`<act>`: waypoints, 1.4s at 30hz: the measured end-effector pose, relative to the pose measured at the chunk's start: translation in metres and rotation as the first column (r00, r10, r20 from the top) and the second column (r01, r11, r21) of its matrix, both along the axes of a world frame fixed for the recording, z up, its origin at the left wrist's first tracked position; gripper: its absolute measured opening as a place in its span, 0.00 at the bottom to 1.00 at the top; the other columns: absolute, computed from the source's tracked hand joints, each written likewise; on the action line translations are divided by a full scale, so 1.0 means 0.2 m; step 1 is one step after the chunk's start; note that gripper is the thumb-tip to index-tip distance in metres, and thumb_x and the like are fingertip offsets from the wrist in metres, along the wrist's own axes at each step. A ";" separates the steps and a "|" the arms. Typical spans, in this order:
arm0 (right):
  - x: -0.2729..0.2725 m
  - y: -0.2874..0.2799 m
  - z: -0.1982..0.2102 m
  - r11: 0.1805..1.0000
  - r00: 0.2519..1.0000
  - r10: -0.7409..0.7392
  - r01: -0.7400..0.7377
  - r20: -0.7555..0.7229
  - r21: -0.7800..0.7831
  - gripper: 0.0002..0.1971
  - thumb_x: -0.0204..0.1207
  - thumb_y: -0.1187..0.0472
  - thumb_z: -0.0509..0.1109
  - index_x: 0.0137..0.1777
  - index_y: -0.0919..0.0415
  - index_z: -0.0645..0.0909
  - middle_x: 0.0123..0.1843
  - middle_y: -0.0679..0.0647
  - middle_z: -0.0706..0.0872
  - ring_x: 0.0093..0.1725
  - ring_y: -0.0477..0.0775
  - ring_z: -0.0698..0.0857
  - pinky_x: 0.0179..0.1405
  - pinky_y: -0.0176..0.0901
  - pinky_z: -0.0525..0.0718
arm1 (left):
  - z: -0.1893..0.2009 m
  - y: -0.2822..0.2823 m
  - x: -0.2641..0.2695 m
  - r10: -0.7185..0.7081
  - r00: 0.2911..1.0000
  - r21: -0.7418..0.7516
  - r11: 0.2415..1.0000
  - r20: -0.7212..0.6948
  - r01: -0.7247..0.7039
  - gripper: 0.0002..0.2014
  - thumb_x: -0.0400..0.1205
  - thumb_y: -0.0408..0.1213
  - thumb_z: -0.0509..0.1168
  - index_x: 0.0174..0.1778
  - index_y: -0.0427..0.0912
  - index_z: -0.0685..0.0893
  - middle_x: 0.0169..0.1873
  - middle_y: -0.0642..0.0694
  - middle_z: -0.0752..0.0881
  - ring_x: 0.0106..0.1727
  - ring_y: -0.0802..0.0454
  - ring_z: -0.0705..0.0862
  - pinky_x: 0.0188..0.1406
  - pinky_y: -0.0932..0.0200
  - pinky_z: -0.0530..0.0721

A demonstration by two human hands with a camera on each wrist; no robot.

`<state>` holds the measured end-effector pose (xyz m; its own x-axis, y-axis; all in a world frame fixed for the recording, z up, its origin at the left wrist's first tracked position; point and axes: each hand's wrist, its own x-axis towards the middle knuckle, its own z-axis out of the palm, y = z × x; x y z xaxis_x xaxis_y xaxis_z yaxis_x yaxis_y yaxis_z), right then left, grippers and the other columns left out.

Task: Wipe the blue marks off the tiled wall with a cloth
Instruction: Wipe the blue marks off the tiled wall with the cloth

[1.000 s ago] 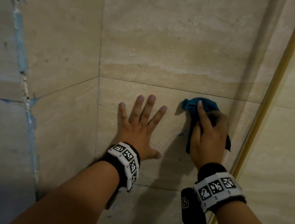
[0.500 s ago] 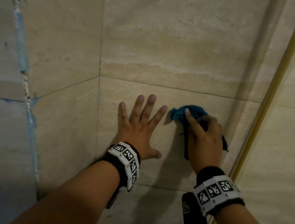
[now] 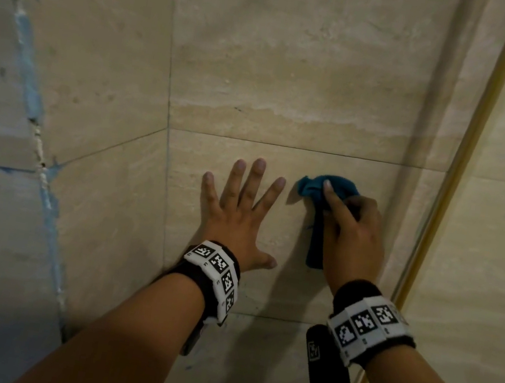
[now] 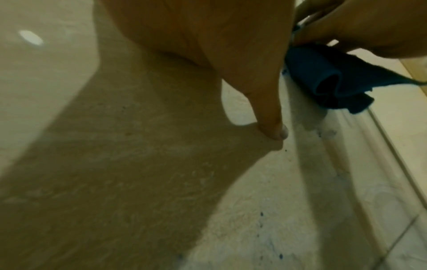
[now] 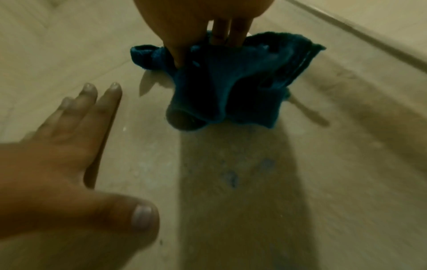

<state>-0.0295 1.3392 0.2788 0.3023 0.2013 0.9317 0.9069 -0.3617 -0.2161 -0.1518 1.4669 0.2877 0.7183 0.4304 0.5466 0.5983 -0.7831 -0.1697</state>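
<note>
My right hand (image 3: pixel 348 227) grips a crumpled blue cloth (image 3: pixel 315 190) and presses it against the beige tiled wall (image 3: pixel 296 81), forefinger stretched over the bunch. The right wrist view shows that cloth (image 5: pixel 221 85) bunched under my fingers, with faint blue marks (image 5: pixel 231 178) on the tile just below it. My left hand (image 3: pixel 241 209) lies flat on the same tile, fingers spread, a little left of the cloth. In the left wrist view the cloth (image 4: pixel 328 78) sits beside my thumb (image 4: pixel 272 126), and small blue specks (image 4: pixel 261 215) dot the tile lower down.
A gold metal trim strip (image 3: pixel 457 178) runs down the wall right of my right hand. On the left, a blue-smeared grout joint (image 3: pixel 29 77) runs down an adjoining tiled surface. A horizontal tile joint (image 3: pixel 285 146) crosses just above both hands.
My right hand slid the cloth left toward the left hand, then drifted slightly back right and up. The left hand has stayed flat in place.
</note>
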 end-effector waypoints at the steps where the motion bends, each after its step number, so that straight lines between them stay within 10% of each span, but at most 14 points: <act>1: 0.00 -0.01 -0.01 0.999 0.997 0.033 -0.031 -0.073 0.033 0.22 0.78 0.64 0.70 0.71 0.48 0.78 0.59 0.60 0.78 0.52 0.54 0.77 0.42 0.41 0.76 | 0.00 0.00 0.00 -0.002 1.000 -0.004 1.000 -0.001 0.001 0.69 0.61 0.79 0.62 0.71 0.53 0.13 0.70 0.41 0.12 0.71 0.35 0.13 0.69 0.21 0.27; 25: 0.08 0.01 0.01 0.993 0.955 -0.078 0.101 0.287 -0.066 0.22 0.77 0.61 0.64 0.72 0.54 0.77 0.71 0.62 0.78 0.63 0.64 0.73 0.59 0.61 0.78 | 0.00 0.00 0.00 -0.002 1.000 0.007 1.000 0.006 0.002 0.69 0.61 0.80 0.62 0.71 0.53 0.13 0.70 0.40 0.12 0.71 0.35 0.13 0.68 0.22 0.26; 33: 0.10 0.01 -0.18 0.985 0.942 0.015 0.045 0.336 -0.169 0.35 0.64 0.68 0.82 0.71 0.51 0.77 0.65 0.59 0.84 0.55 0.62 0.72 0.51 0.55 0.80 | 0.00 0.01 0.00 -0.010 1.000 0.017 1.000 0.013 0.009 0.70 0.60 0.80 0.62 0.71 0.52 0.13 0.71 0.40 0.13 0.71 0.35 0.14 0.69 0.21 0.28; 42: 0.08 0.03 -0.06 0.998 0.983 -0.057 0.059 0.173 -0.006 0.23 0.78 0.63 0.60 0.74 0.54 0.74 0.69 0.67 0.76 0.62 0.67 0.69 0.60 0.65 0.79 | -0.01 0.02 0.00 -0.017 1.000 0.017 1.000 0.014 0.017 0.69 0.59 0.80 0.63 0.74 0.53 0.16 0.72 0.41 0.14 0.72 0.35 0.15 0.69 0.22 0.26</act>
